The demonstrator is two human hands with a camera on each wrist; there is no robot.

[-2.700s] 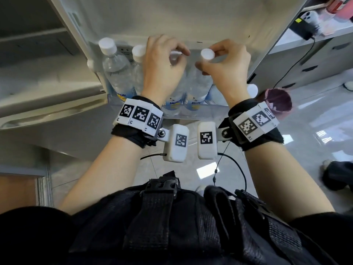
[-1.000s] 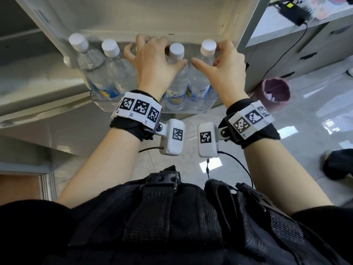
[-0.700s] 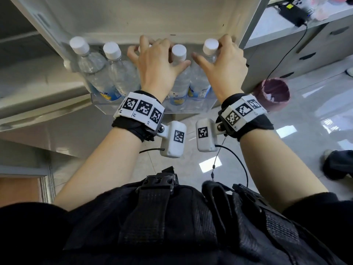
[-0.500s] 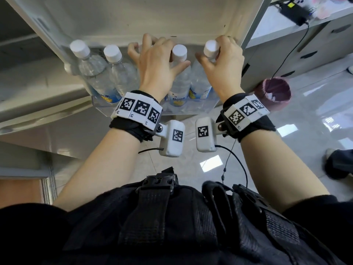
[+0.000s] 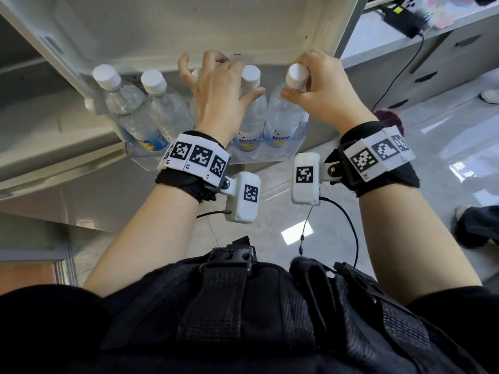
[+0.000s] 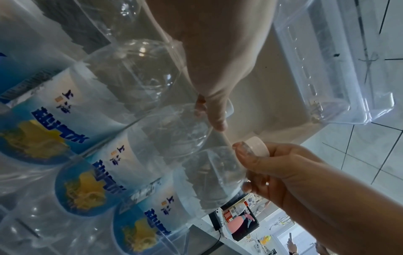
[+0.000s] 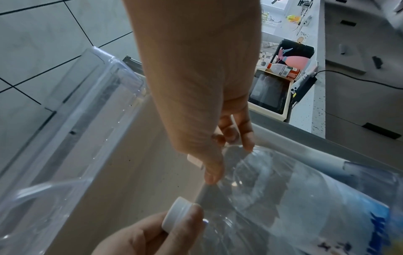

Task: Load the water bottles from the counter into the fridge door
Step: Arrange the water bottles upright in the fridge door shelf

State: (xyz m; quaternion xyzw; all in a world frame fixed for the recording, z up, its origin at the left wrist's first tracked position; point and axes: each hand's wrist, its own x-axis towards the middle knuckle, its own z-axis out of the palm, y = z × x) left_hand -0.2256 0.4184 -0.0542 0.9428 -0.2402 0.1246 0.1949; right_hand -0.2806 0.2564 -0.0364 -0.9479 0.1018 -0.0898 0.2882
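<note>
1. Right hand (image 5: 322,89) has its fingers curled tight round the neck of the end bottle (image 5: 283,114), thumb below the white cap (image 5: 297,74), at the right end of the row.
2. Left hand (image 5: 220,86) sits on the next bottle (image 5: 249,114) over: thumb stretched along its shoulder, fingers spread and loosely bent above the cap. The left wrist view has the thumb tip against the neck, but whether the fingers close round it I cannot tell.
3. Both bottles stand in the clear door bin (image 5: 270,155), labels side by side and touching.
4. Two more bottles (image 5: 151,114) lean at the left end of the same bin, and another cap peeks out behind the left hand.
5. Above, the white inner wall of the fridge door (image 5: 216,25).
6. Off to the right, the counter (image 5: 383,36) carries a black box with a cable trailing down.
</note>
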